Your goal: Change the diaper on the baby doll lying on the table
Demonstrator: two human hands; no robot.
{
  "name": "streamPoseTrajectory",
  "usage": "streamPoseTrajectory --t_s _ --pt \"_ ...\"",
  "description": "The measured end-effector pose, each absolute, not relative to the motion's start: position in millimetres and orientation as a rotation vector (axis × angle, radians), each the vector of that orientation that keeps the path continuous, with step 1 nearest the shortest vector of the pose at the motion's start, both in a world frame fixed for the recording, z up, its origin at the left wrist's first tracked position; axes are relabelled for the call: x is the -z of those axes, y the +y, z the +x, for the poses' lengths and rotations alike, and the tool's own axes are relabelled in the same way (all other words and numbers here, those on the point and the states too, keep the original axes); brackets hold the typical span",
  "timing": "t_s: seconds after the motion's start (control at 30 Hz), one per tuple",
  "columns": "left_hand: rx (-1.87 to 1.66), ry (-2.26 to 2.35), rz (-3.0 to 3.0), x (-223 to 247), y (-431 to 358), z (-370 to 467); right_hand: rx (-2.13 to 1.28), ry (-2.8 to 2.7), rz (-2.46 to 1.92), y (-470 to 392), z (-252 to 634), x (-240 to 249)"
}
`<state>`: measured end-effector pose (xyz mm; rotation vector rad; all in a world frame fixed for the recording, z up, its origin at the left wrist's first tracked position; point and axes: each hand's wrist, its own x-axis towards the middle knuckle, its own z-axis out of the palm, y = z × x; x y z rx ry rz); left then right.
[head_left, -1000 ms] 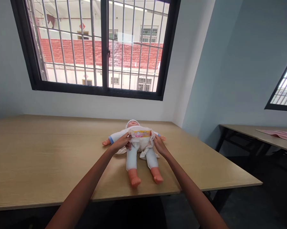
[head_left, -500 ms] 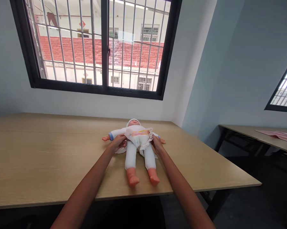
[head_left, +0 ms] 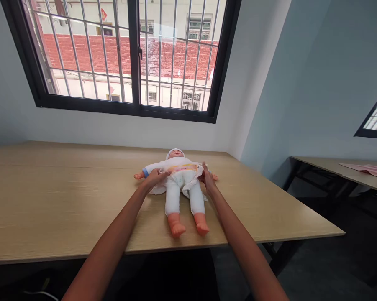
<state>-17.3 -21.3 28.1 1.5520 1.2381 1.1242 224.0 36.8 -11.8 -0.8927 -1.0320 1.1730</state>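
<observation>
A baby doll (head_left: pixel 173 200) lies on its back on the table, feet toward me, in a white outfit with blue cuffs and a white cap. A white diaper (head_left: pixel 183 177) with a coloured waistband wraps its hips, over the outfit. My left hand (head_left: pixel 155 179) is closed at the diaper's left side, a digit stretched over the front panel. At the opposite side, my right hand (head_left: pixel 208 179) grips the diaper's edge, with one finger pointing up. The fingertips of both hands are partly hidden. Loose white material spreads beneath the doll's hips.
The wooden table (head_left: pixel 65 200) runs along the wall, its front edge just below the doll's feet. A barred window (head_left: pixel 134 62) is above it. To the right stands a second table (head_left: pixel 320 165) with a pink striped cloth (head_left: pixel 368 168) on it.
The diaper's front panel lies flatter and wider across the doll's belly. My left hand has stretched a digit inward over it, and my right finger has lifted. The view has tilted slightly down.
</observation>
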Motion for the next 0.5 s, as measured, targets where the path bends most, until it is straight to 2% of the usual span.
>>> streamPoseTrajectory --t_s 0.17,0.5 --pt "-1.304 1.038 1.485 -21.0 -14.8 -11.6 -1.006 -1.078 -0.927 42.4 218.7 21.7" --pt "-1.490 1.102 1.555 -0.5 11.7 -1.8 -1.090 -1.090 -0.823 54.6 215.6 38.4"
